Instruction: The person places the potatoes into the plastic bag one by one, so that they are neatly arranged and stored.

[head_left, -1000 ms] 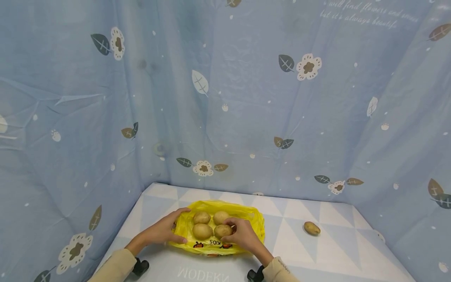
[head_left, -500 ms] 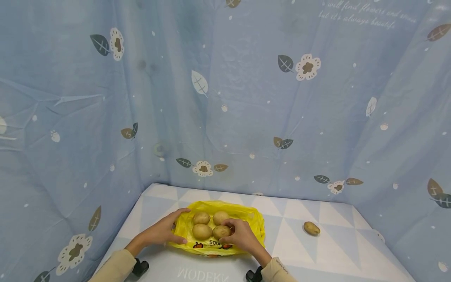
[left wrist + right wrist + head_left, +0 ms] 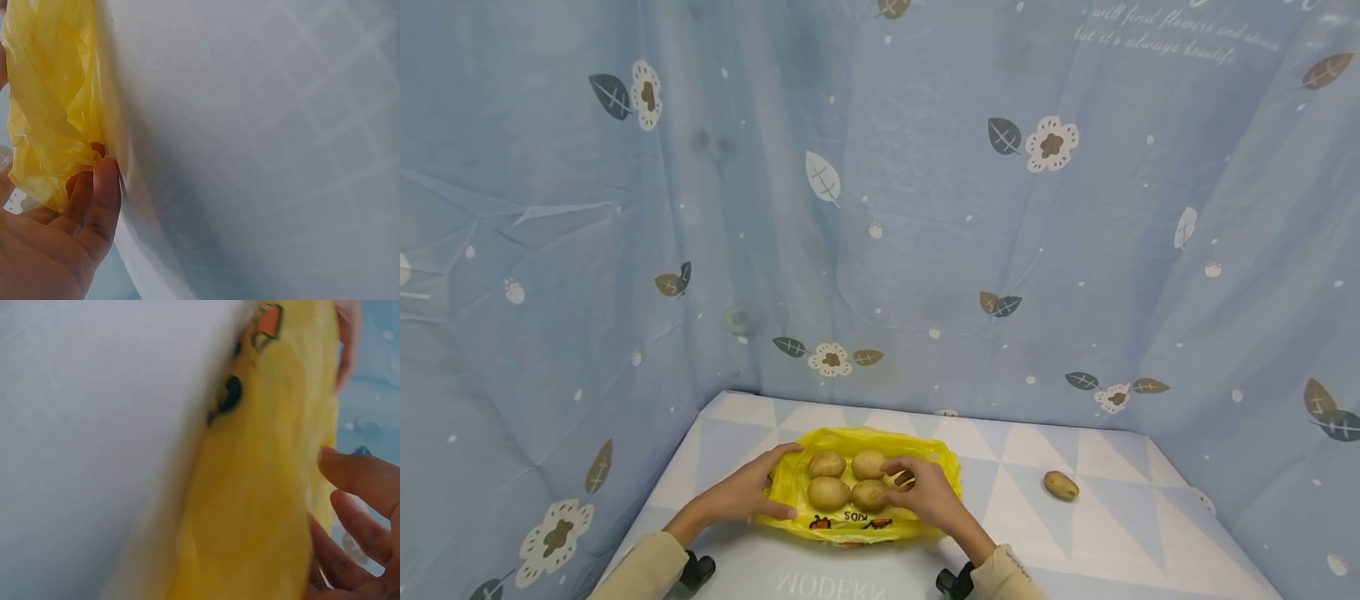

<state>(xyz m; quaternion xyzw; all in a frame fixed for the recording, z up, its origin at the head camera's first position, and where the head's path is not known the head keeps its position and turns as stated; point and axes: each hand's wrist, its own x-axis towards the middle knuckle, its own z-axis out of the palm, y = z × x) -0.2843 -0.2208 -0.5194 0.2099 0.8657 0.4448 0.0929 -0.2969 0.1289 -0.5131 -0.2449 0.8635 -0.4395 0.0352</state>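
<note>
A yellow plastic bag (image 3: 925, 517) lies spread open on the table with several potatoes in it, including a near-left potato (image 3: 828, 494) and a near-right potato (image 3: 868, 496). My left hand (image 3: 747, 487) holds the bag's left end, thumb along the near side and fingers at the far side. In the left wrist view, its fingers (image 3: 103, 200) curl against the crumpled plastic. Over the bag's right part is my right hand (image 3: 931, 497), its fingers parted beside the near-right potato. The right wrist view shows those fingers (image 3: 362, 475) loosely bent above the bag's edge.
A single potato (image 3: 1062, 486) lies apart on the right side of the table (image 3: 1022, 533), which has a triangle-patterned cover. A blue printed curtain (image 3: 917, 250) hangs behind and along both sides.
My right hand has drawn back slightly to the right and its fingers have loosened from the near-right potato, which stays in the bag. The left hand keeps its place.
</note>
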